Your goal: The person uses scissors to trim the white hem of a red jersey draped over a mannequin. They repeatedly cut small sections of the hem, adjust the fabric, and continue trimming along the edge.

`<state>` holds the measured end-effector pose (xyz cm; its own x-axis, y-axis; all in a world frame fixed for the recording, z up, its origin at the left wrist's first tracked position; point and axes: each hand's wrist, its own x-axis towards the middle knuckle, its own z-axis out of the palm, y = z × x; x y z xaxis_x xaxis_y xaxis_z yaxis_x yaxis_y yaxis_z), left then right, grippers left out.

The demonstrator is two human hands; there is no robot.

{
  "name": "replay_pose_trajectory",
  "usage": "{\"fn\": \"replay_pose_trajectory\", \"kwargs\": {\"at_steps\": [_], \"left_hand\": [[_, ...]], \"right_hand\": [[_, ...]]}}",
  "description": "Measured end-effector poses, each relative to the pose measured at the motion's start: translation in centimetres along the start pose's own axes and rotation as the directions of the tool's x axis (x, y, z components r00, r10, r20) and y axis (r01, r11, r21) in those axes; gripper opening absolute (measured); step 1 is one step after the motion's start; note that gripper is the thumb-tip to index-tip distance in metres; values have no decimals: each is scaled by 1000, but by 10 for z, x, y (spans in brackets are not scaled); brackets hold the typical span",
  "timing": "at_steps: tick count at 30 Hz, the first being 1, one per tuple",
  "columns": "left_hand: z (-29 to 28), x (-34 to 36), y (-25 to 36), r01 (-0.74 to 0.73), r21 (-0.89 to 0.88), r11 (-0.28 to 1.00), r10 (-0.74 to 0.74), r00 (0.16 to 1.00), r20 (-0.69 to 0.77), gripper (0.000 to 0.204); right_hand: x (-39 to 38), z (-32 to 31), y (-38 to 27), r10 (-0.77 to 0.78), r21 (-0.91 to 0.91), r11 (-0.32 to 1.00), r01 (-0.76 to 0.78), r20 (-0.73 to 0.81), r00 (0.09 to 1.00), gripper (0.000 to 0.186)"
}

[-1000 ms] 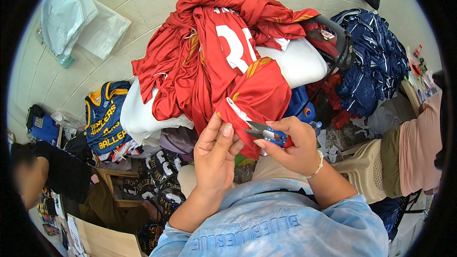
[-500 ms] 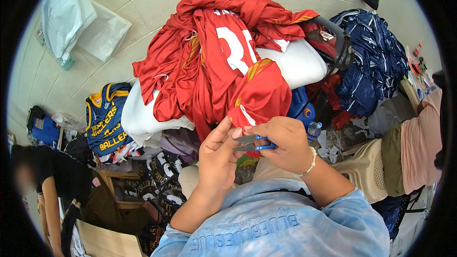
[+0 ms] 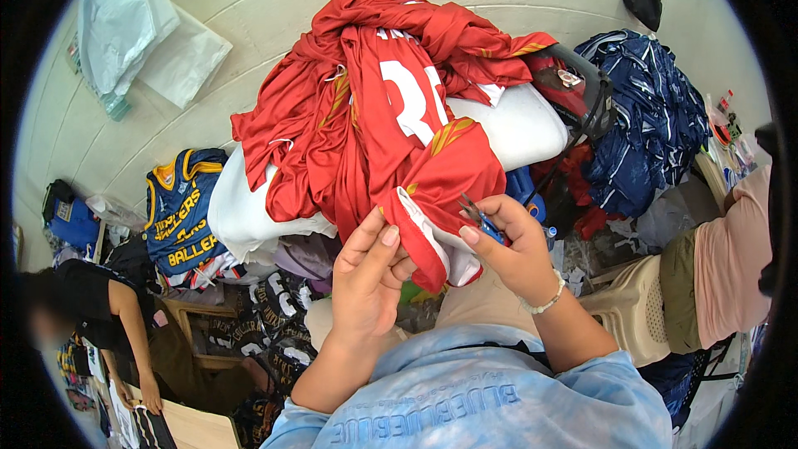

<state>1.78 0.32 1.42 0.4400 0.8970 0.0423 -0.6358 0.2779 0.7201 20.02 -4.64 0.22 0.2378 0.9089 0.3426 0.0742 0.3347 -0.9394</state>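
My left hand [image 3: 366, 283] pinches the edge of a red jersey [image 3: 416, 224] between thumb and fingers, at the lower front of a large red pile [image 3: 366, 116] with white lettering and yellow stripes. The held edge shows a white inner band. My right hand [image 3: 519, 254] grips blue-handled thread snips [image 3: 489, 229], their small dark blades pointing up and left beside the hem. The pile rests on a white padded surface [image 3: 507, 120].
Navy jerseys [image 3: 640, 100] are heaped at right, near a seated person in pink [image 3: 731, 266] by a plastic chair [image 3: 632, 308]. At left hang navy-yellow jerseys [image 3: 183, 208]; a co-worker in black [image 3: 108, 299] reaches over a wooden board [image 3: 195, 424]. Plastic bags [image 3: 125, 25] hang on the wall.
My right hand has shifted up and right, turning the snips' tips upward. The held edge has opened, showing more white lining. The co-worker at left has reached down toward the board.
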Motion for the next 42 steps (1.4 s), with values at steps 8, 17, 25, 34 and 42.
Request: {"fn": "replay_pose_trajectory", "kwargs": {"at_steps": [8,17,25,34,42], "left_hand": [[3,-2,2,-11,32,999,11,1000,3,39],[0,-2,1,-8,55,998,6,999,49,38],[1,-1,-1,-35,97,995,35,999,5,39],[-7,1,-4,-64,20,998,63,998,26,41],[-8,-2,12,-719,689,-91,568,531,629,18]], "right_hand": [[0,-5,-1,180,173,962,-213,186,966,25],[0,2,-9,-353,-428,803,415,219,910,34],[-1,2,-17,-501,-515,659,548,242,831,32],[-1,-2,-3,-214,-301,924,236,104,971,31],[7,3,1,-97,14,995,96,184,978,42]]}}
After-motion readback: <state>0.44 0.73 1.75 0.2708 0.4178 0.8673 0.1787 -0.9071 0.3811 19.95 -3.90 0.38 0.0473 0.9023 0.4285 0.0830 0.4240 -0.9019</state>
